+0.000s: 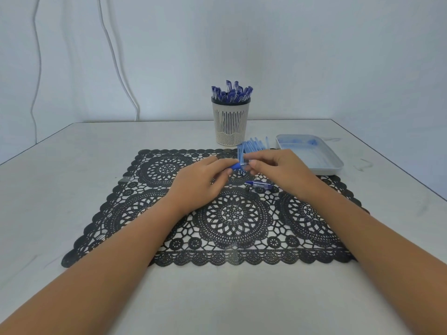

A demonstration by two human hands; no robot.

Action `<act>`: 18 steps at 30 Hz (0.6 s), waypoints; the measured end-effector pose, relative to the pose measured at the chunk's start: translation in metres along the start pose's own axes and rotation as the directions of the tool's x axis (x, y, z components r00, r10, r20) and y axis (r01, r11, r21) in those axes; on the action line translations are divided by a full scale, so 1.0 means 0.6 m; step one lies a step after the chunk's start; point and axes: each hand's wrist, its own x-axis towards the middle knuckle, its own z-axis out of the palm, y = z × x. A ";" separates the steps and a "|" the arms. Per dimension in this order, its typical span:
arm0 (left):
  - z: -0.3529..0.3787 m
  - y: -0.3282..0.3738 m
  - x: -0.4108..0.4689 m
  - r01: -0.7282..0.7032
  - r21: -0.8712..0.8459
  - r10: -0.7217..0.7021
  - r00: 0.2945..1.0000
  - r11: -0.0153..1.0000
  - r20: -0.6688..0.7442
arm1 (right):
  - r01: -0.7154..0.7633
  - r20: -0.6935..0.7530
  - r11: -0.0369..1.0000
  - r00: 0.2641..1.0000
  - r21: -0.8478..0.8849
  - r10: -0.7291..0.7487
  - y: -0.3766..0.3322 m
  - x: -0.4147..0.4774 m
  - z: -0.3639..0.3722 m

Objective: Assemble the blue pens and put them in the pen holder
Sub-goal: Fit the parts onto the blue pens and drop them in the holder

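Both hands meet over the far middle of the black lace mat [217,213]. My left hand [200,182] pinches the blue grip end of a pen [238,166], and my right hand [278,172] pinches the same pen's other end. Just behind the hands lies a pile of light blue refills [254,145]. A blue pen cap and clear pen parts [260,184] lie on the mat under my right hand. The cream slotted pen holder [231,124] stands behind, with several blue capped pens [232,91] upright in it.
A pale blue-grey tray [312,153] with a few blue bits in its far end sits at the right of the holder. The white table [72,165] ends at a wall behind, where white cables [116,56] hang.
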 end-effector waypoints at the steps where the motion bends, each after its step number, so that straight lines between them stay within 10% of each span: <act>1: 0.000 -0.001 0.000 0.018 -0.011 -0.018 1.000 1.000 0.005 | -0.009 -0.004 0.999 1.000 -0.041 0.009 0.001 0.000 -0.002; 11: -0.003 -0.004 0.001 0.174 -0.077 -0.172 0.985 0.982 0.031 | 0.167 0.269 0.820 0.963 -0.547 -0.017 0.011 -0.003 -0.005; 18: -0.002 -0.006 0.001 0.147 -0.077 -0.144 0.989 0.986 0.043 | 0.006 -0.069 0.996 0.998 -0.088 -0.012 0.003 0.001 -0.007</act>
